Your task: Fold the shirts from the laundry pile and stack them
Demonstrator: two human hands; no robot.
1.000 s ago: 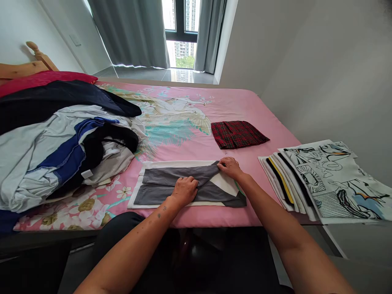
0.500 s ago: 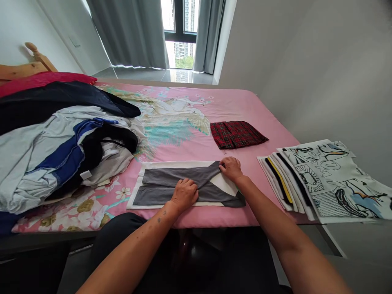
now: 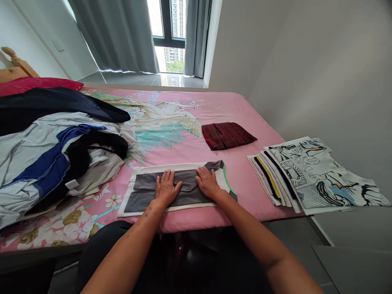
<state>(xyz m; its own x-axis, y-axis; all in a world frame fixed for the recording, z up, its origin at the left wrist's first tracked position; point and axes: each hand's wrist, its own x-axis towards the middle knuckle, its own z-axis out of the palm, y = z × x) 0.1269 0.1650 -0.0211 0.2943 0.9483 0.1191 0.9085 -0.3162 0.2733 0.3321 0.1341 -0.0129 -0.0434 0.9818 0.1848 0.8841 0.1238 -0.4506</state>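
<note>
A grey and white shirt (image 3: 183, 200) lies folded into a long strip near the bed's front edge. Green trim curves around its neckline at the right end. My left hand (image 3: 167, 188) rests flat on the grey cloth left of the middle, fingers spread. On the grey cloth near the neckline lies my right hand (image 3: 208, 183), palm down, its fingers stretched out and gripping nothing. Beyond the shirt, a red plaid garment (image 3: 228, 136) lies folded flat on the pink bedsheet (image 3: 180, 157).
A loose heap of clothes (image 3: 61, 151) covers the left side of the bed. At the right edge lies a stack of folded clothes (image 3: 269, 175), topped by a white printed cloth (image 3: 324, 175) that hangs past the bed's edge. Grey curtains (image 3: 116, 36) flank the window behind.
My right hand has let go of the shirt's neck edge and moved left onto the cloth. My left hand has shifted left and flattened. The green neckline trim now shows. The view has turned right.
</note>
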